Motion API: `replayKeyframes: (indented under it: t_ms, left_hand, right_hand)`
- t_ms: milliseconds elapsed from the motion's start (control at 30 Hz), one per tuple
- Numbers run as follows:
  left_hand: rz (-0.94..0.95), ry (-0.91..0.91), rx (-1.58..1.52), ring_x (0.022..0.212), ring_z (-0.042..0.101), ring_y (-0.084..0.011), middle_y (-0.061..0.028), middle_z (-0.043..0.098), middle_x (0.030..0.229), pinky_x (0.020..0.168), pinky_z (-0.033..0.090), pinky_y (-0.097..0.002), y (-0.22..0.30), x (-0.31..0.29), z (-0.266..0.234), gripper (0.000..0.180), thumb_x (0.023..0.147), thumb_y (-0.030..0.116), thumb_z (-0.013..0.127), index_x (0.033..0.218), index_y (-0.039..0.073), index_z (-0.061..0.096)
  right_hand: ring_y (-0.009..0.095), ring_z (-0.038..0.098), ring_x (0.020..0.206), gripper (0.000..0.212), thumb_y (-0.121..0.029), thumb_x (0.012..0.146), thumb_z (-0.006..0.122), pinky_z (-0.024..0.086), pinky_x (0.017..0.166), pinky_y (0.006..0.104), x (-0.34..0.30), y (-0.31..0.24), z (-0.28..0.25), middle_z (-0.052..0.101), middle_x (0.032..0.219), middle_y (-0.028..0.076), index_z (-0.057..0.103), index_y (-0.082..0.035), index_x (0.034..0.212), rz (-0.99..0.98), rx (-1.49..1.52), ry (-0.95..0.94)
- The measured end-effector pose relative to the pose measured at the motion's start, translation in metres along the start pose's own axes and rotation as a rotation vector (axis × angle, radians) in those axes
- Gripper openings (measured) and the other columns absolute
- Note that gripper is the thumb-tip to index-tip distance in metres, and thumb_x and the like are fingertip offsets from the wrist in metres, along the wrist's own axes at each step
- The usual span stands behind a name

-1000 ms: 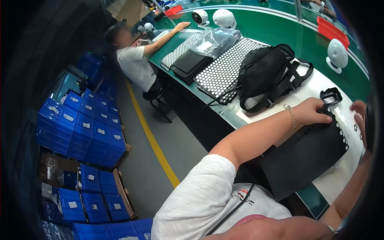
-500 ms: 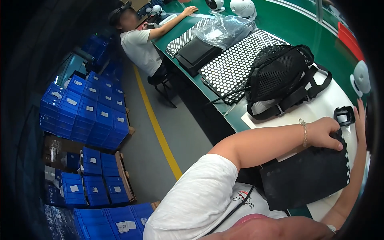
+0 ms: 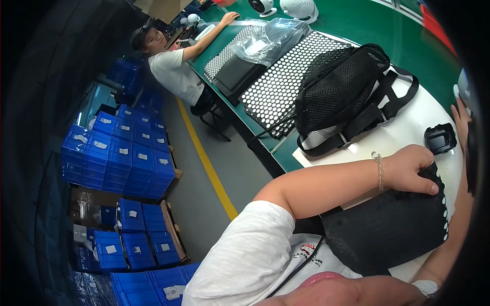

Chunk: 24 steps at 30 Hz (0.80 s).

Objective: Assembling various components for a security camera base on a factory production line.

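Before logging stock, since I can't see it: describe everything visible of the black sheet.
The black sheet looks matte and flexible, perhaps rubber, roughly rectangular. White dots line its right edge; whether on or beneath it, I can't tell. It lies partly over the white work surface, its near end by the shirt. The left hand grips its far edge, thumb on top.

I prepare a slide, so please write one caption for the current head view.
Left hand holds a black sheet near a black mesh bag; right hand is beside a white device.
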<state>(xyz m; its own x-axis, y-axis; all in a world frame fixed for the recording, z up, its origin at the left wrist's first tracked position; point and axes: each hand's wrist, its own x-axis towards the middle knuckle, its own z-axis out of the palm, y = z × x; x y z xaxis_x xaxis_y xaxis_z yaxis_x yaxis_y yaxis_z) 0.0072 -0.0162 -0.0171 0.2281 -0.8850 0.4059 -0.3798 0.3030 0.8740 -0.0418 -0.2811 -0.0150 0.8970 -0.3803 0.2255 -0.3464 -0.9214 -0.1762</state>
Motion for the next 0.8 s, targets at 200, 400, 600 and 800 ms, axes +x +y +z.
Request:
replayKeyframes:
  t_ms: [200, 400, 600, 800]
  left_hand:
    - [0.082, -0.032, 0.069, 0.057, 0.046, -0.0285, -0.0136, 0.044, 0.061, 0.052, 0.036, -0.0346, 0.004, 0.007, 0.008, 0.046, 0.065, 0.038, 0.069, 0.062, -0.002, 0.047]
    - [-0.117, -0.115, -0.075, 0.075, 0.053, -0.0148, -0.0068, 0.055, 0.076, 0.069, 0.042, -0.0271, 0.012, 0.001, -0.004, 0.029, 0.073, 0.024, 0.067, 0.084, -0.001, 0.057]
    - [-0.4, -0.088, -0.465, 0.068, 0.052, -0.0052, 0.0, 0.057, 0.076, 0.064, 0.043, -0.0203, 0.03, -0.004, -0.006, 0.021, 0.077, 0.018, 0.065, 0.086, 0.0, 0.057]
    - [-0.333, -0.06, -0.595, 0.078, 0.052, -0.0065, -0.0002, 0.058, 0.083, 0.072, 0.042, -0.0216, 0.036, -0.01, -0.006, 0.022, 0.077, 0.017, 0.065, 0.09, 0.001, 0.059]
  right_hand:
    - [0.028, 0.041, 0.117, 0.047, -0.039, 0.088, 0.044, 0.029, 0.097, 0.0307, 0.023, 0.123, 0.047, 0.044, 0.125, 0.013, 0.043, -0.011, 0.125, 0.274, 0.033, 0.209]
    - [0.027, 0.057, 0.077, 0.023, -0.013, 0.07, 0.063, 0.046, 0.066, 0.0363, 0.003, 0.048, 0.001, 0.058, 0.081, 0.011, 0.059, -0.006, 0.092, 0.007, -0.155, 0.748]
    - [0.027, 0.056, 0.075, 0.022, -0.019, 0.074, 0.064, 0.043, 0.066, 0.0343, -0.031, 0.025, -0.028, 0.058, 0.082, 0.012, 0.06, -0.003, 0.088, 0.143, 0.244, 0.802]
    - [0.007, 0.052, 0.061, 0.03, -0.032, 0.08, 0.061, 0.038, 0.055, 0.021, -0.073, -0.043, -0.078, 0.055, 0.069, 0.0, 0.056, -0.003, 0.086, 0.284, 1.21, 0.666]
